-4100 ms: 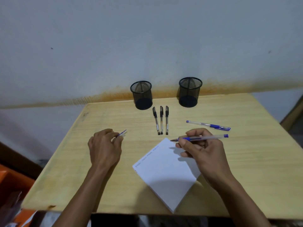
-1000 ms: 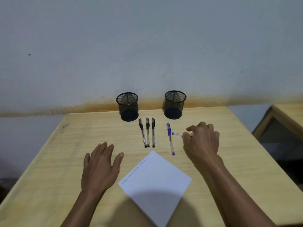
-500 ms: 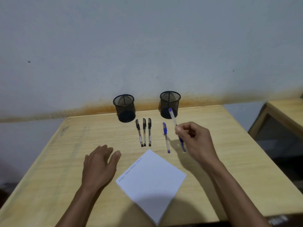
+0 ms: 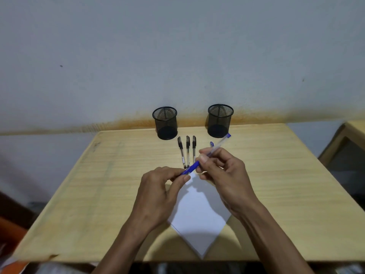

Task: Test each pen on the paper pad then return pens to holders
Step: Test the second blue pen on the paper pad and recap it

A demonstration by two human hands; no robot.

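The blue pen (image 4: 209,155) is held off the table above the pad's far corner, slanting from its capped end at lower left up to its blue tail near the right holder. The right hand (image 4: 223,171) pinches the clear barrel between thumb and fingers. The left hand (image 4: 158,186) pinches the blue cap end with thumb and forefinger, so both hands are clamped on the same pen, close together but not clearly touching.

The pad (image 4: 199,218) lies turned like a diamond near the table's front edge, about midway across, partly under both hands. Three black pens (image 4: 187,149) lie side by side beyond the pad, caps toward the wall, their tips just by the left hand's fingers. A second blue pen (image 4: 212,144) shows only its capped end, just behind the right hand.

The left holder (image 4: 165,123) and right holder (image 4: 220,120), both black mesh cups, stand upright at the table's (image 4: 98,194) back edge, well apart from each other. Another table's corner (image 4: 353,127) shows at the far right.
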